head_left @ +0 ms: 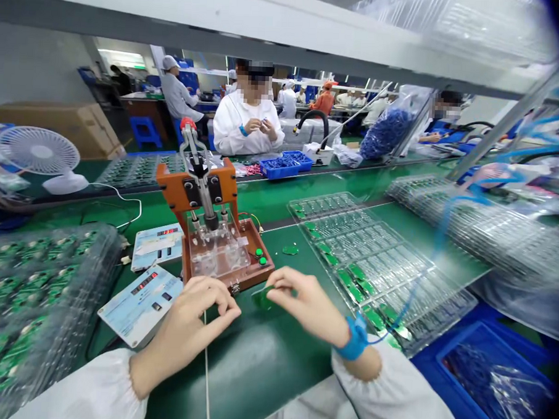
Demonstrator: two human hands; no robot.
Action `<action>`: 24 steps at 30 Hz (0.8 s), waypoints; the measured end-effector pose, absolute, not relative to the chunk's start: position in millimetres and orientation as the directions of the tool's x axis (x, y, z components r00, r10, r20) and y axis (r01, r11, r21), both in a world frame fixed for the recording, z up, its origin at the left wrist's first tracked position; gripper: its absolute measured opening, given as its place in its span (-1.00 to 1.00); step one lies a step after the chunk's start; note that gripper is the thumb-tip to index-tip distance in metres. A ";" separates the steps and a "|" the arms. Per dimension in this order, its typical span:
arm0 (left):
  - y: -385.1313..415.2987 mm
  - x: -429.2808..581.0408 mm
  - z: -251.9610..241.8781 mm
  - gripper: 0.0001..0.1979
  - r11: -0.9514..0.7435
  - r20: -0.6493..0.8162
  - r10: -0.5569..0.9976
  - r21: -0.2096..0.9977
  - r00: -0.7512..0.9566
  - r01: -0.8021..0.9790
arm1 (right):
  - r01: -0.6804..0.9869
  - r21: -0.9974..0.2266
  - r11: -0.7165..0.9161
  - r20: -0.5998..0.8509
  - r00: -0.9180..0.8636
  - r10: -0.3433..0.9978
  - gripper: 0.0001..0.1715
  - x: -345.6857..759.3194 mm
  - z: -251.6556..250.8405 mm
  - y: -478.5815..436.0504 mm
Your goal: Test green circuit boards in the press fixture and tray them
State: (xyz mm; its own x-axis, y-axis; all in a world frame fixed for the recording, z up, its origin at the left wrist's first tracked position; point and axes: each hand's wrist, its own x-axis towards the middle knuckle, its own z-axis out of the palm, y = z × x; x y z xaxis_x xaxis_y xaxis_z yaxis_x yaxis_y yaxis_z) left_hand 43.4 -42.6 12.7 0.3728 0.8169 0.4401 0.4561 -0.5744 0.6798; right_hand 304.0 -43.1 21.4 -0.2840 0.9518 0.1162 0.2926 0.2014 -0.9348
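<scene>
My right hand (306, 300) pinches a small green circuit board (263, 297) just above the green mat, in front of the orange test jig (213, 231). A blue wrist strap (355, 337) with a coiled cord circles that wrist. My left hand (195, 320) rests loosely curled on the mat near the jig's front edge, its fingers bent with nothing visible in them. The jig has a lever clamp with a red knob (187, 124), a clear acrylic plate (215, 249) and two green buttons (260, 257). Another small green board (290, 250) lies on the mat to the jig's right.
Clear blister trays (374, 263) with green boards lie to the right, stacked trays of boards (25, 297) at left. Two flat meters (139, 302) sit left of the jig, a white fan (41, 156) behind. A blue bin (485, 367) is bottom right. Other workers sit across the bench.
</scene>
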 end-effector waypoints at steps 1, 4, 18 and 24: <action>-43.7 43.4 14.7 -0.76 -0.598 0.453 0.800 0.658 0.394 0.457 | 0.374 -0.901 0.222 0.146 -0.222 0.964 -0.81 324.2 22.8 -36.6; -44.0 42.3 18.5 -0.82 -0.602 0.434 0.794 0.660 0.426 0.450 | 0.616 -0.778 0.123 0.217 0.079 0.973 -0.72 397.6 19.5 -5.4; -41.7 38.9 16.8 -0.80 -0.647 0.406 0.750 0.617 0.522 0.449 | 0.814 -0.562 -0.149 -0.003 0.178 0.984 -0.83 512.1 -26.1 55.0; -38.0 36.9 14.2 -0.79 -0.638 0.395 0.757 0.621 0.521 0.455 | 0.867 -0.485 -0.110 0.060 0.159 0.985 -0.78 497.5 -17.6 76.1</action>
